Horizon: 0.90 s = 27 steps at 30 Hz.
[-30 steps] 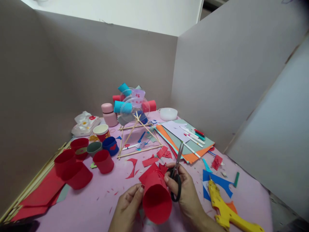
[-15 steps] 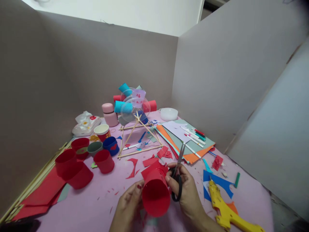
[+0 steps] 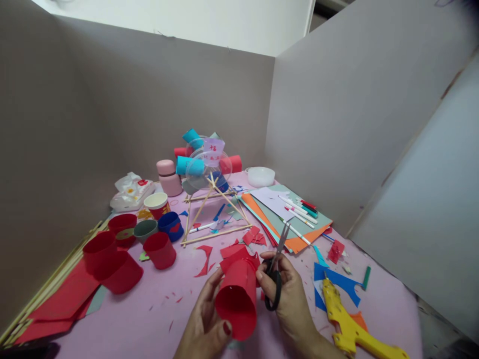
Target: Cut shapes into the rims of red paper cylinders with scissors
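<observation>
A red paper cup (image 3: 245, 284) with a wide flared flap at its far end is tilted, its round opening facing me. Around its left side curls my left hand (image 3: 207, 314), the thumb near the lower rim. My right hand (image 3: 286, 294) grips black-handled scissors (image 3: 279, 254), blades pointing up and away. The fingertips of that hand are against or very close to the cup's right side. Just beyond the cup lie red paper scraps (image 3: 255, 237) and a curved red offcut (image 3: 204, 260).
Several paper cups, one a red cup (image 3: 159, 250), stand at left. A stick frame (image 3: 213, 183) carries a wheel with coloured cups behind. Paper sheets (image 3: 322, 227) with markers lie right, a yellow glue gun (image 3: 346, 324) nearer. Grey partitions (image 3: 168, 99) enclose the table.
The red cup has turned, so more of its side shows and its opening points lower left. My left hand has shifted its hold, thumb now lower. The scissors stay nearly still.
</observation>
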Motion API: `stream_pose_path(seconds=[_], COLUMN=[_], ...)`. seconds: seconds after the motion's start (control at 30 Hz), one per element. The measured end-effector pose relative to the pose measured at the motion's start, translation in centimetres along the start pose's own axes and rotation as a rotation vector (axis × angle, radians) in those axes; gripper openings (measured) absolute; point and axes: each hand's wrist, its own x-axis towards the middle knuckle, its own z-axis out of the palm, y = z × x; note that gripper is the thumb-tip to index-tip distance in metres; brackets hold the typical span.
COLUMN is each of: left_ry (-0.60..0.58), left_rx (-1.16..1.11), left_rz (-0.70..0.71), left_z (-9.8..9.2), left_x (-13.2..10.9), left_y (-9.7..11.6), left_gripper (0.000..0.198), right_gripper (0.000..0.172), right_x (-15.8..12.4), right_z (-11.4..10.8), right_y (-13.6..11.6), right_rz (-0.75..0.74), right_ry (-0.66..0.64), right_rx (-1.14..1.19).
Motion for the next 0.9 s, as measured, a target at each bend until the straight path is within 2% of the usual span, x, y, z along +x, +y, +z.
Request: stream_pose_path(seconds=[0.13, 0.27, 0.37, 0.47, 0.53, 0.6, 0.67, 0.77, 0.9], left_ry=[0.088, 0.108, 0.101, 0.107, 0.146, 0.202, 0.223, 0.186, 0.155], left_rx=[-0.026, -0.031, -0.02, 0.108, 0.242, 0.351, 0.432, 0.496, 0.507], left_rz=[0.012, 0.032, 0.072, 0.191, 0.261, 0.303, 0.329, 0.383, 0.527], left_z=[-0.7, -1.7, -1.7, -1.0, -0.6, -0.5, -0.6, -1.1, -1.0], left_x=[0.0, 0.5, 0.5, 0.2, 0.0, -0.1, -0.2, -0.6, -0.8], left_y=[-0.4, -0.8, -0.9, -0.8, -0.7, -0.7, -0.8, -1.3, -1.5], left_gripper=[0.089, 0.083, 0.083, 0.092, 0.095, 0.094, 0.095, 0.1, 0.094], right_gripper=[0.038, 0.04, 0.04, 0.046, 0.054, 0.06, 0.057, 0.044, 0.035], right_x=[0.0, 0.1, 0.1, 0.1, -0.1, -0.3, -0.4, -0.4, 0.1], right_z=[0.0, -0.3, -0.5, -0.8, -1.0, -1.1, -1.2, -1.1, -1.0], right_y=[0.2, 0.7, 0.8, 0.6, 0.5, 0.5, 0.8, 1.2, 1.5], right_rz=[0.017, 0.045, 0.041, -0.03, -0.08, -0.065, -0.009, 0.048, 0.142], right_ry=[-0.026, -0.075, -0.107, -0.166, -0.209, -0.237, -0.237, -0.195, -0.146], right_rx=[-0.003, -0.041, -0.035, -0.016, -0.031, -0.069, -0.118, -0.126, 0.069])
